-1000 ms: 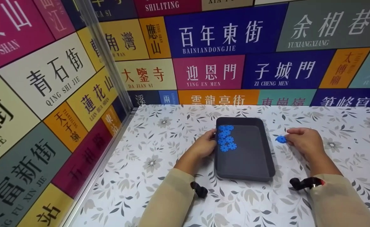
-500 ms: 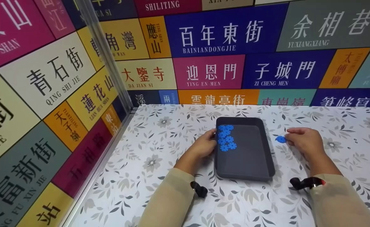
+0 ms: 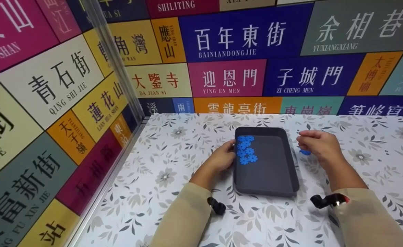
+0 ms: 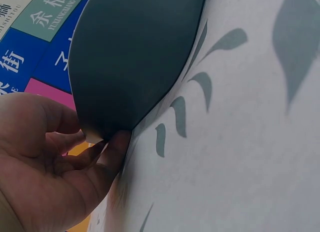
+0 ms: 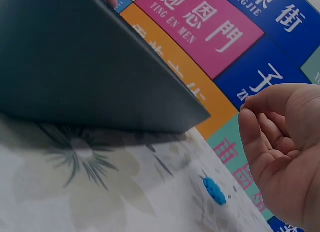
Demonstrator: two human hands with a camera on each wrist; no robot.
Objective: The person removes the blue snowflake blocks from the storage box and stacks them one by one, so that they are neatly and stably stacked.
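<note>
Apparently, the gathering of blue pieces is partway along: a cluster of small, bright blue, flower-shaped pieces [image 3: 247, 151] already lies inside a dark grey, shallow rectangular tray [image 3: 266, 175], just across its wall from the left hand [image 3: 222, 156]. One loose blue, scalloped piece [image 3: 304, 152] is outside it, on the tabletop [image 3: 256, 219] just below the right hand [image 3: 319, 147]; as far as these views show, that is the only one left out. The tray stands between the hands, with bare floor on the side nearer the right hand.

The left hand grips the tray's side, thumb at its lower edge and fingers against the wall. The right hand is drawn into a pinch, thumb and forefinger tips meeting, the other fingers bent inward; nothing shows between them, and the loose piece lies apart from them.

The tray looks matt and stiff, with rounded corners; whether it is plastic or coated metal, I cannot tell. The pieces look like thin plastic with toothed edges. Under both hands, the tabletop's white covering carries grey leaves and flowers.
</note>
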